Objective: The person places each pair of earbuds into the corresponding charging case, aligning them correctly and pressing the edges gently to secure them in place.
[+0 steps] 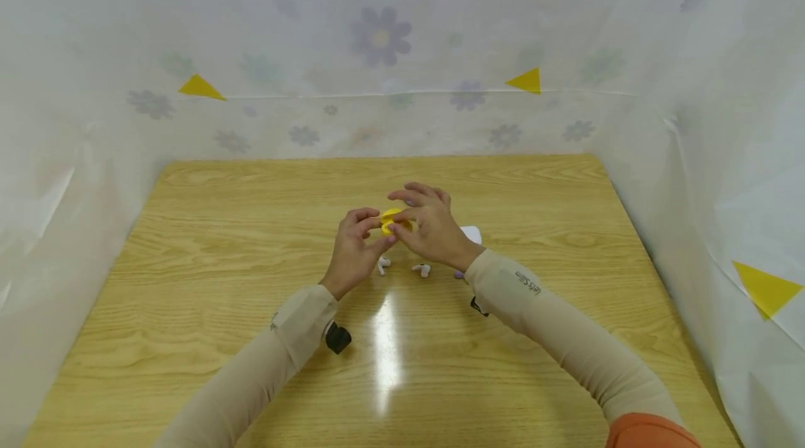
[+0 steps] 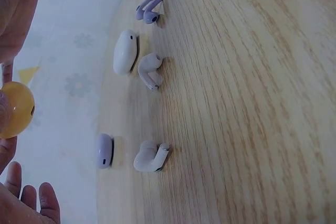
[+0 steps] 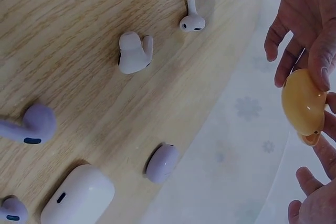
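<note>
A yellow earbud charging case (image 1: pixel 388 230) is held above the table between both hands, and its lid appears raised. From the left, my left hand (image 1: pixel 355 252) grips the case with thumb and fingers. My right hand (image 1: pixel 434 228) pinches it from the other side, its outer fingers spread away. In the right wrist view the rounded yellow shell (image 3: pixel 303 100) shows between the fingers, with a small opened part at its lower end. Whether anything sits inside is hidden. Below the hands, two white earbuds (image 2: pixel 152 158) lie apart on the table.
A white charging case (image 3: pixel 79 198) lies right of the hands, partly covered by the right arm in the head view. Purple earbuds (image 2: pixel 151 11) lie near it. A smaller purple case (image 3: pixel 161 163) rests farther back on the wooden table (image 1: pixel 220 259). Patterned sheeting surrounds the table.
</note>
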Tool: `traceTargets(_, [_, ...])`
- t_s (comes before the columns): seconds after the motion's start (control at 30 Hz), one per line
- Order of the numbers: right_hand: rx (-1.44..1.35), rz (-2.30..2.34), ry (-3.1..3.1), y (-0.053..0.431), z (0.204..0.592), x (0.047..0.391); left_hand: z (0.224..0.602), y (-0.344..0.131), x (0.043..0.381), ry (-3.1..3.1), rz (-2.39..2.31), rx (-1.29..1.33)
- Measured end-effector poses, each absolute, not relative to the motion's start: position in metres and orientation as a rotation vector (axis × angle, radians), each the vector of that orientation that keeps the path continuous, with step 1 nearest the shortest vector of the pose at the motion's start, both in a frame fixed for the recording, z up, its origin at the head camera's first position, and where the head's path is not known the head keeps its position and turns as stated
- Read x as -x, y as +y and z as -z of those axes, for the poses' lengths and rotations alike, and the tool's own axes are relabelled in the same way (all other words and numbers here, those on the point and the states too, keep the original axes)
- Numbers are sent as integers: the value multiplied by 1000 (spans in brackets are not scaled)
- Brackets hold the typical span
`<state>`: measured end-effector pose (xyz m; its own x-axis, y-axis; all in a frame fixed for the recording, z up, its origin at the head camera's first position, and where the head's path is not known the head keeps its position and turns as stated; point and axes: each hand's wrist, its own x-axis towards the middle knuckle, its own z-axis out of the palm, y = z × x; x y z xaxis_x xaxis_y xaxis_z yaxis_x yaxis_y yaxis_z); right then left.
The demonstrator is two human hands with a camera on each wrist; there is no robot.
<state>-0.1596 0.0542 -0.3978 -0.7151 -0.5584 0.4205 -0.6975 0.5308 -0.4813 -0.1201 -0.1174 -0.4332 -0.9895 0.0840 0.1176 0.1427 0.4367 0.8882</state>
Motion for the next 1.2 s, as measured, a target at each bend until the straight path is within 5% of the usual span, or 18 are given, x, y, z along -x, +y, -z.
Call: traceTargets(1.2, [-1216,-541,-2506,86,420,164,430,-104,122,-2656,1696,144])
